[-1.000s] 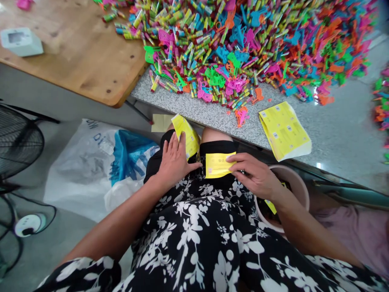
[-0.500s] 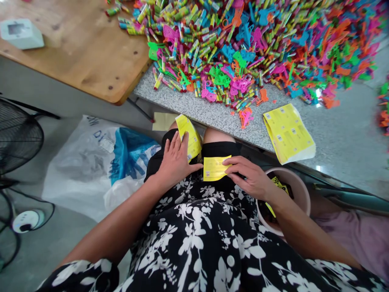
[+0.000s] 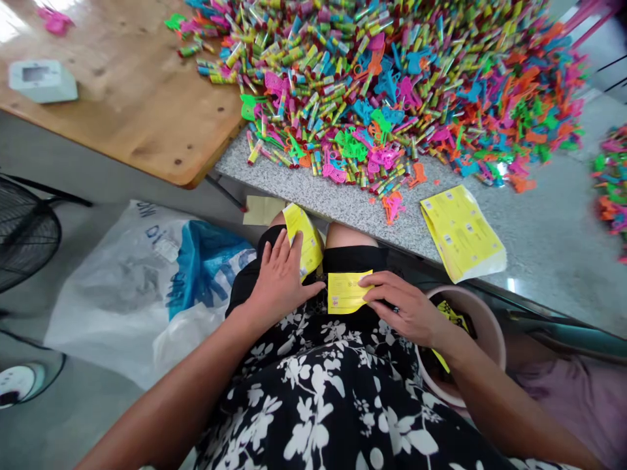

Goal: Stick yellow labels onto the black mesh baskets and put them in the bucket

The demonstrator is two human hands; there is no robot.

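Presently on the lap: left hand (image 3: 279,281) lies flat, fingers spread, pressing a yellow label strip (image 3: 304,238) against the thigh. Right hand (image 3: 404,307) pinches a single yellow label (image 3: 344,292) by its edge. Stone counter (image 3: 548,241): stack of yellow labels (image 3: 460,230), heap of coloured plastic toys (image 3: 392,85).

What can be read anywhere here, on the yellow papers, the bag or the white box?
Yellow slip under the right hand: small print, too blurred to read.
Yellow strip under the left hand: no print legible.
Yellow stack on the counter: printed blocks, too small to read.
White bag: blue letters, creased and cut off, not readable.
White box: no legible text.
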